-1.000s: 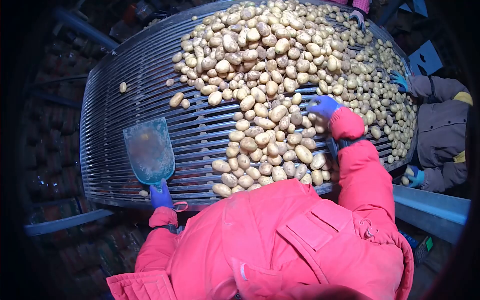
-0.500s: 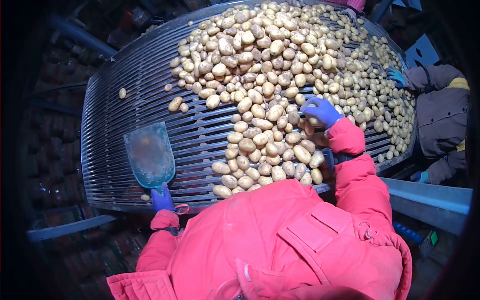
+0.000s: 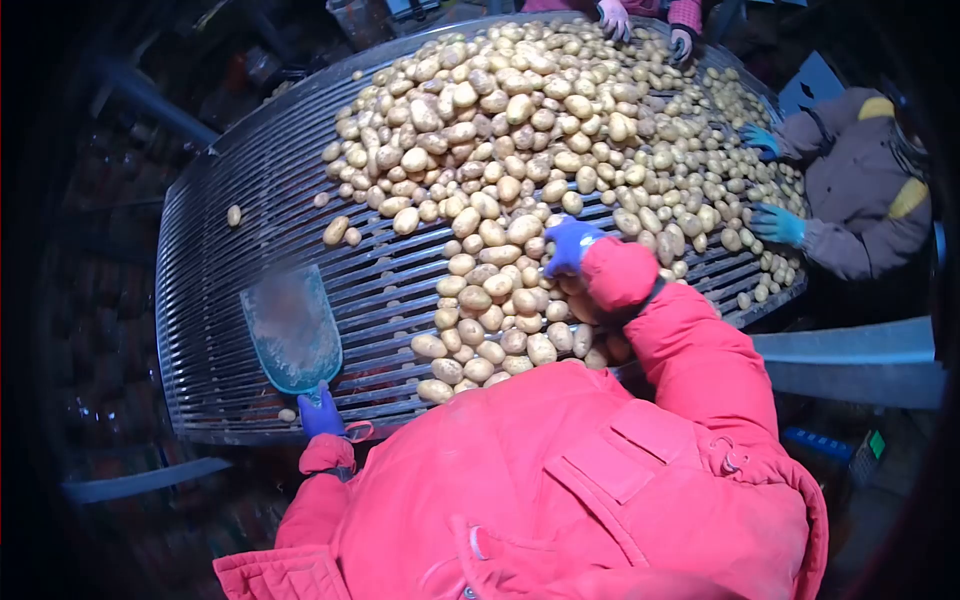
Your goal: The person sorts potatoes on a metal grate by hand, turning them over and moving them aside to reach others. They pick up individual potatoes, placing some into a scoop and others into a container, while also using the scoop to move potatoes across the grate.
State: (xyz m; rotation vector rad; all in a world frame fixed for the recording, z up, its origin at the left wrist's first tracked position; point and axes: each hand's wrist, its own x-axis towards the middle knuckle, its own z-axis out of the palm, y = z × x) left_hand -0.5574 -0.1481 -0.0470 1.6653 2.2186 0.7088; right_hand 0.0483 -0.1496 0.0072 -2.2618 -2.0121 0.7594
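Note:
My left hand (image 3: 320,412), in a purple glove, is closed on the handle of a teal scoop (image 3: 294,335). The scoop lies on the slatted metal table (image 3: 385,290), its flat blade dusty and pointing away from me. Over the near potatoes (image 3: 497,285) is my right hand (image 3: 572,245), also purple-gloved and slightly blurred. Its fingers look apart and point down to the left, touching or just above the potatoes; I make out nothing held in them. Some potatoes lie hidden under my right sleeve.
A large potato heap (image 3: 480,110) covers the far middle, with smaller potatoes (image 3: 720,170) toward the right. Two gloved hands (image 3: 775,225) of a co-worker reach in from the right. Another person's hands (image 3: 615,20) are at the far edge. Metal rails (image 3: 850,340) flank the table.
My right hand has moved left across the potatoes, and the potato seen under its fingers no longer shows there. My left hand still holds the scoop. Co-workers' hands have come further into view.

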